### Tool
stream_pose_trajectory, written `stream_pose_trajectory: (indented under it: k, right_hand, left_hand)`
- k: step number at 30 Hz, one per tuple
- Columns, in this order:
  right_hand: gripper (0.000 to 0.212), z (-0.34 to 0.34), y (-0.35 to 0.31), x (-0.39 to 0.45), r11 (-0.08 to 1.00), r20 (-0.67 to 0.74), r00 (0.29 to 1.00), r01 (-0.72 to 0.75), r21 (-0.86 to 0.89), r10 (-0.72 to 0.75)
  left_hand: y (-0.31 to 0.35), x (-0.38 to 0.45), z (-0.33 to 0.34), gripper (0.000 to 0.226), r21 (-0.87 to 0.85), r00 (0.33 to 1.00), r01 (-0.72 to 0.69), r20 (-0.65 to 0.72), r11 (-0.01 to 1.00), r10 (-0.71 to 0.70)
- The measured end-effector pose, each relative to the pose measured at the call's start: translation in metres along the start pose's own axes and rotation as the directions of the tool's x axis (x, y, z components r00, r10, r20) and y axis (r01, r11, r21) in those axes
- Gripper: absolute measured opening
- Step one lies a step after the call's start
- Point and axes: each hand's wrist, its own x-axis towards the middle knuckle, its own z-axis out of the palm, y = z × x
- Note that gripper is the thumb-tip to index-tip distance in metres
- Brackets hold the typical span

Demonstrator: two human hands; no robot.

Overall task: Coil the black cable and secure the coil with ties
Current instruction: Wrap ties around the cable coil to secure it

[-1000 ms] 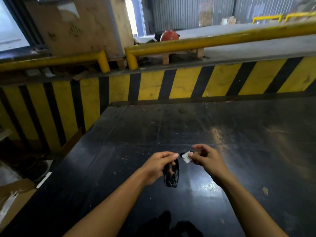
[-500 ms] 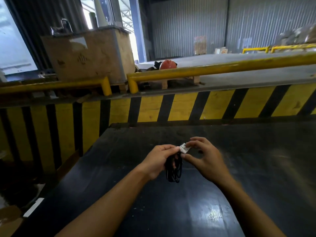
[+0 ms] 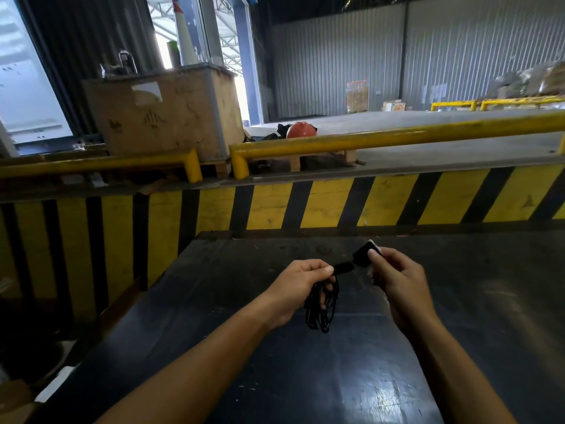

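Note:
A small black cable coil [image 3: 321,304] hangs from my left hand [image 3: 298,289], which pinches its top between thumb and fingers above the dark table [image 3: 305,377]. A black strap tie [image 3: 351,264] runs from the top of the coil up and right to my right hand [image 3: 394,276]. My right hand grips the tie's far end, where a small white tag [image 3: 374,244] shows above the fingertips. The two hands are a short way apart with the tie stretched between them.
A yellow-and-black striped barrier [image 3: 336,203] stands just behind the table's far edge. Yellow guard rails [image 3: 382,139] run above it. A large cardboard box [image 3: 165,114] sits behind the rails at left. Cardboard scraps [image 3: 18,399] lie on the floor at lower left.
My right hand has moved right and away from the left, drawing the black tie out from the coil. The camera has tilted upward, showing more of the warehouse.

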Motion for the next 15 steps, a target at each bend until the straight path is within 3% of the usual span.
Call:
stream_pose_trajectory:
  k: [4, 8, 15]
  right_hand:
    - [0.008, 0.005, -0.007, -0.006, 0.999, 0.116, 0.993, -0.012, -0.033, 0.016]
    - [0.032, 0.005, -0.013, -0.009, 0.984, 0.226, 0.974, 0.012, -0.177, 0.029]
    - [0.012, 0.005, -0.018, -0.013, 0.964, 0.389, 0.915, 0.001, -0.267, 0.107]
  left_hand:
    - [0.006, 0.0, -0.003, 0.022, -0.08, 1.0, 0.009, -0.007, 0.997, -0.01]
    - [0.017, 0.0, -0.005, 0.023, -0.085, 1.0, -0.003, 0.027, 0.996, 0.005]
    - [0.032, -0.001, -0.005, 0.022, 0.003, 0.992, 0.01, 0.129, 1.0, -0.01]
